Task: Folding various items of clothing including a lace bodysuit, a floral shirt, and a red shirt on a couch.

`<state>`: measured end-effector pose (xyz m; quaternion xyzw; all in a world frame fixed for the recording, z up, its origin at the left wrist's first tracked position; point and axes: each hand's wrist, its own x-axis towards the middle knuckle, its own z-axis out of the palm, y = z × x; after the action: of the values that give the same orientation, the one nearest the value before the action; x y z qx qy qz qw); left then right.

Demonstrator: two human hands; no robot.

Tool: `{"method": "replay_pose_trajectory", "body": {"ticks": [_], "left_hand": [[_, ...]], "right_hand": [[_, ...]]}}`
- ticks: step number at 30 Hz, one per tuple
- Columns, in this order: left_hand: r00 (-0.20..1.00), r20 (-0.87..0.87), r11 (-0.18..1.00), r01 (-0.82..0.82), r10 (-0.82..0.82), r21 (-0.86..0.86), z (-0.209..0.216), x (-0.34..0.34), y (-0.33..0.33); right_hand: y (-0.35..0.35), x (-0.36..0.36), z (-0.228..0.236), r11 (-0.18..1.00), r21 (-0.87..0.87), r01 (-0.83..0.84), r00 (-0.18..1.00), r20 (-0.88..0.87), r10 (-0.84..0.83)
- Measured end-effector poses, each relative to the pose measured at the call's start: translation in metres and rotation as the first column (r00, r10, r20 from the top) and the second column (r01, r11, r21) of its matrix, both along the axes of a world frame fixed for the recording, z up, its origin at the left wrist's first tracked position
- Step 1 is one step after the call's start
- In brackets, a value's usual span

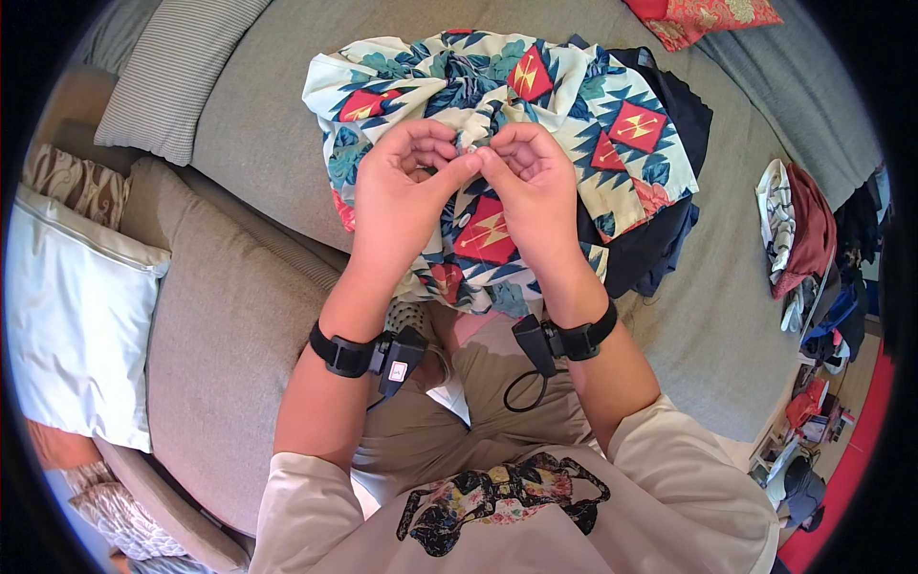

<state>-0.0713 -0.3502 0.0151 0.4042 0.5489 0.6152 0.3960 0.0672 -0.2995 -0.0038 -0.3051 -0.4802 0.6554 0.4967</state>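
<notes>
A patterned shirt [593, 115], cream with teal leaves and red diamonds, lies spread on a grey sofa seat [258, 124] in front of me. My left hand [402, 191] and my right hand [535, 187] meet over its middle, fingertips pinching the shirt's front edge where a small button sits. Both thumbs press together at that spot. A black band with a small device wraps each wrist. Dark clothing [669, 239] lies under the shirt on its right side.
A striped cushion [167, 72] and a white pillow [76, 316] lie to the left. A red embroidered cushion [703, 17] sits at the top. Piled clothes [798, 230] hang at the right, with clutter on the floor below them.
</notes>
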Motion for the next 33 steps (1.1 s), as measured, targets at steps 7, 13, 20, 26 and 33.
{"method": "replay_pose_trajectory", "body": {"ticks": [7,13,20,26,33], "left_hand": [[0.996,-0.076,0.997,0.048,-0.052,-0.056,-0.002,-0.002,-0.002],[0.981,-0.193,0.999,0.011,-0.003,0.045,-0.001,-0.001,-0.002],[0.952,-0.292,0.995,-0.101,0.092,-0.016,0.002,0.009,-0.001],[0.823,-0.559,0.991,-0.037,0.104,0.13,0.006,0.007,-0.005],[0.999,-0.033,0.996,0.003,-0.006,-0.092,-0.001,-0.002,0.001]], "right_hand": [[0.002,0.002,-0.008,0.999,-0.026,-0.027,0.999,-0.036,0.026],[0.001,0.003,-0.011,0.998,-0.048,-0.03,0.993,-0.116,0.024],[-0.006,0.0,-0.012,0.994,0.062,0.086,0.995,-0.053,-0.083],[-0.004,-0.002,-0.006,0.992,0.031,0.126,0.991,-0.045,-0.124],[-0.009,-0.005,0.005,0.98,0.105,0.171,0.983,0.049,-0.177]]}}
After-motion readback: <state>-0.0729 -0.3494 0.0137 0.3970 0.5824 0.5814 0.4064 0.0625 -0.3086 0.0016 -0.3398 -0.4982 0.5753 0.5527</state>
